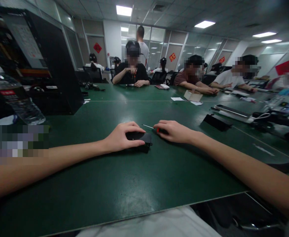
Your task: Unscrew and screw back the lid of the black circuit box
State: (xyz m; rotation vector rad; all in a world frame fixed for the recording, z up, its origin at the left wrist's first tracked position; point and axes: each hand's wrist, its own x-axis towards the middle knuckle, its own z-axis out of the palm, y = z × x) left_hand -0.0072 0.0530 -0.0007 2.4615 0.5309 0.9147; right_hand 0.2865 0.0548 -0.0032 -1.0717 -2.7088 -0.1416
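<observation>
My left hand (123, 136) lies over a small black device (140, 141) on the green table (124, 177), fingers curled round its top and near side. My right hand (174, 131) is closed on a thin tool with a red and black handle (158, 130). Its slim metal shaft (148, 126) points left, above the device's far edge. Whether the tip touches the device I cannot tell.
A plastic water bottle (16, 95) and a black cabinet (50, 62) stand at the left. Phones, cables and a black case (215, 122) lie to the right. Several people sit along the far side, near a small cardboard box (193, 95).
</observation>
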